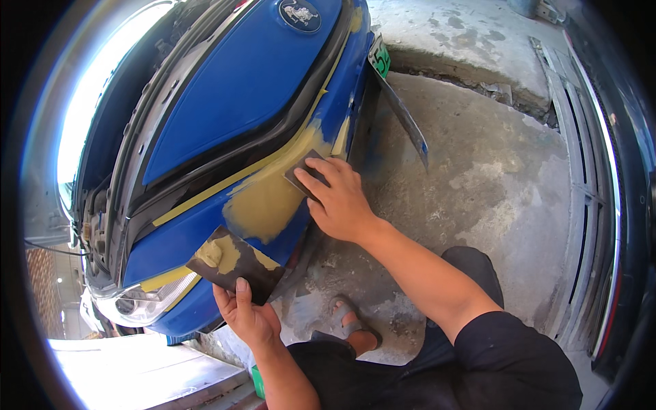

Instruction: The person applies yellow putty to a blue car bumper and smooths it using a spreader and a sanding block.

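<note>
A blue car front (246, 75) fills the upper left, with a yellow-tan filler patch (266, 198) on its bumper. My right hand (338, 201) presses a small dark spreader (301, 172) flat against the patch's right edge. My left hand (249, 314) holds a dark square board (236, 263) smeared with lumps of the same filler, just below the bumper. Yellow masking tape (205, 195) runs along the black trim above the patch.
A headlight (140, 304) sits at the lower left of the bumper. A licence plate (396, 96) hangs loose at the car's right. Stained concrete floor (492, 171) lies to the right, with a metal rail (588, 205) beyond. My sandalled foot (348, 324) rests below.
</note>
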`<state>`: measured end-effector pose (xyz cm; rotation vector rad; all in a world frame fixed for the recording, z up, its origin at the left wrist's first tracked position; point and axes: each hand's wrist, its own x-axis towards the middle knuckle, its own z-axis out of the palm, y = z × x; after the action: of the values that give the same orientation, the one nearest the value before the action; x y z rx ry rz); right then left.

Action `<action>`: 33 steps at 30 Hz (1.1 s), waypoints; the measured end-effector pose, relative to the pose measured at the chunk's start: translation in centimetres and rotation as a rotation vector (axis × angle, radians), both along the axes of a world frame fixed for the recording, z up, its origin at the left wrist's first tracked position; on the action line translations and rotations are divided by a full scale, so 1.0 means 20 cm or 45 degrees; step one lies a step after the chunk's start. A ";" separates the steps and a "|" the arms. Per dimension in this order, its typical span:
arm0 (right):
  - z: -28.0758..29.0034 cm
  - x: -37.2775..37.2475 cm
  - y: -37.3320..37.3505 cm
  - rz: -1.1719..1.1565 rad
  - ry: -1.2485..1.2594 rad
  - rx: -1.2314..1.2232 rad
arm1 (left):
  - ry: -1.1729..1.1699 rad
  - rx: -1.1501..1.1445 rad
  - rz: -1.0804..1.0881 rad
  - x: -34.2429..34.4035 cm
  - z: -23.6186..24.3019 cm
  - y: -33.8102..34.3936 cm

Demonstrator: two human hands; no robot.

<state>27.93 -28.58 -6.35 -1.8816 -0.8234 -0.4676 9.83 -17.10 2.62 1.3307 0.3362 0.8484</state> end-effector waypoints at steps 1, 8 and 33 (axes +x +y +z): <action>0.01 0.00 0.02 -0.001 -0.008 0.028 | -0.002 0.001 0.000 0.00 0.00 0.00; -0.08 -0.13 0.08 0.008 0.025 0.020 | -0.009 -0.064 0.003 0.00 0.00 0.01; 0.03 -0.02 -0.03 -0.045 0.481 0.057 | -0.030 -0.188 0.041 -0.01 0.06 -0.02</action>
<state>27.53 -29.15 -5.69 -1.8671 -0.5241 -0.1410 9.59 -17.45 3.81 1.1803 0.3954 0.8496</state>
